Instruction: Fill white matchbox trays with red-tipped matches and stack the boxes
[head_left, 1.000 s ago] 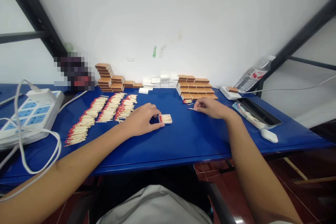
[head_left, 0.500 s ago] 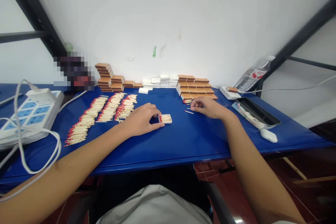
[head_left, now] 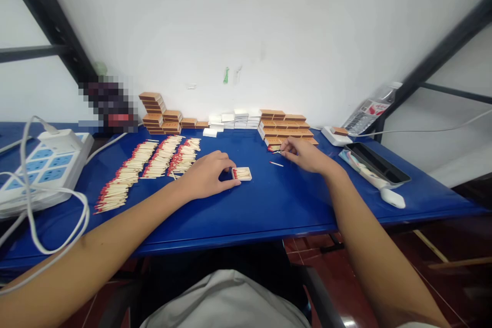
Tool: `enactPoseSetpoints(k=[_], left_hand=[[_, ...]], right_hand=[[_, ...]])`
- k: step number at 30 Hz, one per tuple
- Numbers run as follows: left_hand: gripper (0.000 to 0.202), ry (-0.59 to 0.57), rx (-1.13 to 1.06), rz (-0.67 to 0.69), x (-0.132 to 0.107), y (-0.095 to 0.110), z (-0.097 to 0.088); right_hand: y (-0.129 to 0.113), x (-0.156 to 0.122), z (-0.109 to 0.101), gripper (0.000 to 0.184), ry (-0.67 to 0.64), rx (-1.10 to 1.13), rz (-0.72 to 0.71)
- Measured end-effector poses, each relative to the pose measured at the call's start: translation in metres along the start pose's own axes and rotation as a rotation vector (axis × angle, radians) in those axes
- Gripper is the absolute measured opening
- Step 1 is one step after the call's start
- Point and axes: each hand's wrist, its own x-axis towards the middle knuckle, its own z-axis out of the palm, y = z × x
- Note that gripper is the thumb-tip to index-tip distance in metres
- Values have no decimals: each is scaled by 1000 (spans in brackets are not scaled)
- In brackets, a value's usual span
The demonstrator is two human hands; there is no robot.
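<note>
My left hand (head_left: 209, 175) grips a small white matchbox tray (head_left: 247, 177) by its left end, thumb at the front and fingers behind. Matches (head_left: 241, 173) with red heads lie inside it. My right hand (head_left: 303, 155) is at a small heap of matches (head_left: 272, 148) in front of the brown matchbox stack. Its thumb and index finger are drawn together around the end of a match (head_left: 278, 152), partly hidden by the fingertips. One loose match (head_left: 276, 164) lies on the blue table (head_left: 246, 215) just in front of that hand.
Rows of matches (head_left: 125, 179) cover the left side. Brown matchboxes (head_left: 154, 118), white trays (head_left: 241, 119) and more brown matchboxes (head_left: 288, 125) stand along the wall. A power strip (head_left: 42, 169) with cables is far left; a bottle (head_left: 372, 110) and pencil case (head_left: 378, 164) are right.
My right hand has moved slightly away from me, toward the small heap by the matchbox stack, with its match. My left hand and the tray have stayed in place.
</note>
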Motion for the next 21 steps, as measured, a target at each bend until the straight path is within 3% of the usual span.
enactPoseSetpoints(k=[5, 8, 12, 21], left_hand=[[32, -7, 1, -3, 0, 1, 0], [32, -5, 7, -1, 0, 2, 0], [32, -9, 10, -6, 0, 2, -1], [33, -10, 0, 0, 0, 3, -2]], right_hand=[[-6, 0, -4, 26, -14, 59, -40], [-11, -1, -8, 28, -1, 49, 8], [-14, -2, -10, 30, -77, 70, 73], [-20, -4, -9, 42, -157, 68, -3]])
